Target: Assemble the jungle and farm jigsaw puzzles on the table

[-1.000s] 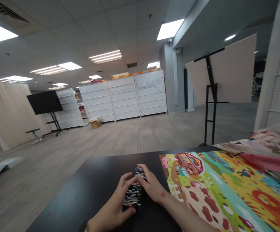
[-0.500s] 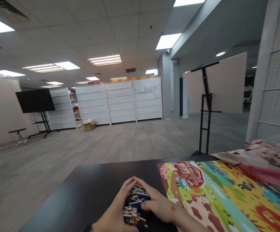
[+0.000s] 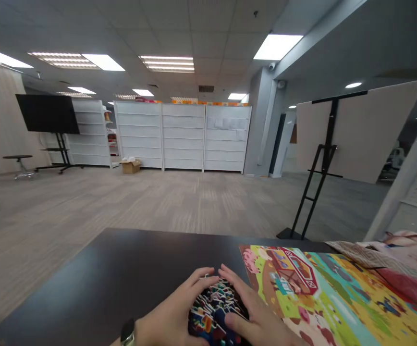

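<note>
Close to the near side of the black table (image 3: pixel 129 269) lies a tight heap of small multicoloured pieces that look like binder clips (image 3: pixel 214 305), with pale wire handles sticking out. My left hand (image 3: pixel 174 307) curves around the heap's left and far side, fingers bent over its edge. From the other side, my right hand (image 3: pixel 257 315) wraps the heap, its thumb resting on top of the clips. The fingertips of both hands nearly meet at the far end. A dark watch (image 3: pixel 128 331) sits on the left wrist.
To the right lies a colourful farm-picture mat (image 3: pixel 324 288), with folded cloth (image 3: pixel 406 259) beyond it. Past the table stand a black easel with a white board (image 3: pixel 360 129), white shelves (image 3: pixel 183 137), a screen on a stand (image 3: pixel 48 114), a stool (image 3: pixel 18 157) and a cardboard box (image 3: pixel 130 166).
The view has tilted and levelled. My hands have spread slightly apart, opening a gap between their fingertips and showing more of the heap of clips.
</note>
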### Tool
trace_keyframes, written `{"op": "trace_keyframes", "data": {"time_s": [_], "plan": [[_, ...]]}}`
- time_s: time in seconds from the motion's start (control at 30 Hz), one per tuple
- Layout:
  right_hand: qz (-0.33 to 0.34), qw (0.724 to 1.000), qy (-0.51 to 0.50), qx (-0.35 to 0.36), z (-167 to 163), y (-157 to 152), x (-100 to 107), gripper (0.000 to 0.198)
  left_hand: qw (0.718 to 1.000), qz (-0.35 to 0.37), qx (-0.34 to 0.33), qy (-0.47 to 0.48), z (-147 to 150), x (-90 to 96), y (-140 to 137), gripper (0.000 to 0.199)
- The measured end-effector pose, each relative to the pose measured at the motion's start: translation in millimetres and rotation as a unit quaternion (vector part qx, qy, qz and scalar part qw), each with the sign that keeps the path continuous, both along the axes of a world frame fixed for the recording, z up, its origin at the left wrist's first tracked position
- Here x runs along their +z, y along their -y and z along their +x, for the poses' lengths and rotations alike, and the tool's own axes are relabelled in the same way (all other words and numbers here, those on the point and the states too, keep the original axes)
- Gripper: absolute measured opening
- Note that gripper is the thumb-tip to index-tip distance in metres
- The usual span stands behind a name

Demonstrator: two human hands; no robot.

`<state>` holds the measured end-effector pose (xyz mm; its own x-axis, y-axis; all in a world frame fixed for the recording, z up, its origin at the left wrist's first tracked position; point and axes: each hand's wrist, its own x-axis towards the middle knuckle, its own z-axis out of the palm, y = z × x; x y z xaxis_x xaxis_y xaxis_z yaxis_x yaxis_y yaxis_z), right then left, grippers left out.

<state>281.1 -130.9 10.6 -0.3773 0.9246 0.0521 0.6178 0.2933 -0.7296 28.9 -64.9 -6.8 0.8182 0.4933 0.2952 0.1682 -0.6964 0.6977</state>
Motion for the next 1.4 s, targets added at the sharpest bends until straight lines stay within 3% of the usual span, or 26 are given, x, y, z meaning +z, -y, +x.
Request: {"op": "trace_keyframes", "data": {"time_s": [0.2, 0.37, 0.43, 0.63, 0.73, 0.9, 1.03, 1.1, 1.2, 1.4], "plan": [[0.028, 0.999, 0.021, -0.025, 6, 10, 8, 0.069, 1.000, -0.015, 0.020, 0.014, -5, 12.6, 6, 0.100], [-0.020, 0.999, 0.042, -0.025, -2, 15, 10, 0.102, 0.998, -0.019, 0.030, 0.054, 0, 18.9, 12, 0.087], [-0.039, 0.998, 0.042, -0.032, -4, 14, 11, 0.106, 0.997, -0.034, 0.031, 0.060, 1, 20.4, 14, 0.083], [-0.006, 0.995, 0.052, -0.083, 1, 8, 14, 0.083, 0.998, -0.044, 0.049, 0.012, -9, 28.1, 9, 0.045], [0.040, 0.992, 0.059, -0.104, 3, 6, 11, 0.073, 0.997, -0.045, 0.055, -0.033, -18, 32.9, 6, 0.037], [0.087, 0.991, 0.044, -0.091, -2, 5, -6, 0.069, 0.998, -0.049, 0.008, -0.031, -14, 20.2, 10, 0.070], [0.066, 0.997, -0.006, 0.046, -14, 3, -20, 0.097, 1.000, 0.011, 0.025, -0.003, 2, 0.0, 15, 0.111], [0.076, 0.994, -0.038, 0.076, -21, 1, -22, 0.116, 0.999, 0.029, 0.043, 0.004, 8, -5.4, 17, 0.124], [0.099, 0.991, -0.080, 0.041, -28, -3, -18, 0.121, 0.998, 0.043, 0.054, -0.004, 15, -6.1, 20, 0.131], [0.033, 0.991, -0.120, -0.057, -25, -2, -11, 0.086, 0.997, -0.001, 0.073, -0.022, 17, 2.3, 15, 0.116]]}}
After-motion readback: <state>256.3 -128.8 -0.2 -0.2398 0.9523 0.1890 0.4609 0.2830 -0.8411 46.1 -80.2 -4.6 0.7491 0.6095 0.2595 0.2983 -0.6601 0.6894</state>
